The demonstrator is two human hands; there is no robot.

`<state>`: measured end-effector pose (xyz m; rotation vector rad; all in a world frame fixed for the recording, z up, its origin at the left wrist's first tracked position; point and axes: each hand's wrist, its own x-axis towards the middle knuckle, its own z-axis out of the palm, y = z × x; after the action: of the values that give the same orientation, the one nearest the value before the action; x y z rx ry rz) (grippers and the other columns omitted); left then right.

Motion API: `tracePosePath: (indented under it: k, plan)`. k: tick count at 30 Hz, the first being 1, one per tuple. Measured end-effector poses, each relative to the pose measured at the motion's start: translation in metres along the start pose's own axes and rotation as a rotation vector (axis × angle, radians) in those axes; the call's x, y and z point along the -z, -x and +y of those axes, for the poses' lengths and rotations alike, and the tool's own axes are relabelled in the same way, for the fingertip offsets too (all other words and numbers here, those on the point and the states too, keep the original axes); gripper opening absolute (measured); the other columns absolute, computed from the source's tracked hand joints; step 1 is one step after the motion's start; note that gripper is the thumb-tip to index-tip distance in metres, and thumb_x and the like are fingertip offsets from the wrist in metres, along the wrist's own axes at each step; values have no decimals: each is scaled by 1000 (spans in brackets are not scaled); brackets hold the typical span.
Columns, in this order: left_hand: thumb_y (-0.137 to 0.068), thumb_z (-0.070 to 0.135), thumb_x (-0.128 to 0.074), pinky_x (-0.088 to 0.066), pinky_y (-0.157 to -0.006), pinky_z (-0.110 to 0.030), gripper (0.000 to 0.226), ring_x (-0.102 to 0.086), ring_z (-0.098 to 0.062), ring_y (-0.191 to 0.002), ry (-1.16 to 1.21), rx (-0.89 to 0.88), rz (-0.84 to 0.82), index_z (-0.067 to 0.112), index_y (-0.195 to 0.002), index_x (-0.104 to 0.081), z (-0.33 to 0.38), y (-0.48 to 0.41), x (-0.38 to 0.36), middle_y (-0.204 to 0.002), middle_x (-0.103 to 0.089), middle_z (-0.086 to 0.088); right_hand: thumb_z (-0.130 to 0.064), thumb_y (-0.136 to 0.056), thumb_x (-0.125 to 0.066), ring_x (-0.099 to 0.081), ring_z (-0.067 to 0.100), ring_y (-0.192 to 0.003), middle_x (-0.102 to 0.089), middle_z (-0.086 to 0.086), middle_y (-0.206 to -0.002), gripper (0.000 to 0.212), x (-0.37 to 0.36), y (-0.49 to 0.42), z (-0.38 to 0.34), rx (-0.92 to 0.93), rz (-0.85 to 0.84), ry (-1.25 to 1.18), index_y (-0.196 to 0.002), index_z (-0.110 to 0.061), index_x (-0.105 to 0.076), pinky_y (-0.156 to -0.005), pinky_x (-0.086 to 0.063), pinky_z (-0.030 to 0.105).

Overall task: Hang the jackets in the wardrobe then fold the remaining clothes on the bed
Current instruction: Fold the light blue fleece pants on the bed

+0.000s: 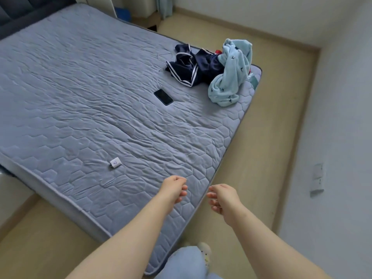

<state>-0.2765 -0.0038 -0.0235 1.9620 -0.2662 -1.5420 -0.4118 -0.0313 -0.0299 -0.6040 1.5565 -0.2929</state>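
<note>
A dark navy garment with white stripes lies crumpled on the far right corner of the grey quilted bed. A pale blue fleece garment is heaped against its right side, hanging a little over the bed's edge. Something red shows under the heap. My left hand hovers over the bed's near corner, fingers loosely curled, holding nothing. My right hand hangs just beyond the bed's edge over the floor, also loosely curled and empty. Both hands are far from the clothes. No wardrobe is in view.
A black phone lies on the bed left of the clothes. A small white plug sits near the bed's front edge. Beige floor runs between the bed and the white wall on the right. My feet in pale slippers show at the bottom.
</note>
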Motion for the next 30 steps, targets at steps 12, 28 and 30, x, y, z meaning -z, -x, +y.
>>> tracePosePath:
  k: [12,28,30]
  plan:
    - [-96,15,-43,-30,-44,-17,20,-44,-9,-51,36,-5,49,19,-77,-49,188,-118,-95,-68,-50,1,-4,-91,-47,-32,9,-35,-45,3,-59,16,59,-134,-193,-36,-42,58,-79,-15,-46,-42,-23,14]
    - [-95,16,-44,-31,-44,-17,16,-45,-9,-53,213,161,245,19,-81,-53,415,-334,-266,-72,-53,0,0,-91,-44,-34,14,-42,-45,8,-63,17,160,-395,-474,-57,-135,361,-77,-10,-47,-35,-26,15]
    - [-96,17,-43,-30,-42,-16,17,-44,-9,-52,239,196,259,18,-81,-52,428,-355,-283,-71,-53,1,0,-91,-43,-33,13,-41,-45,8,-63,21,169,-423,-499,-66,-149,397,-73,-10,-45,-32,-27,17]
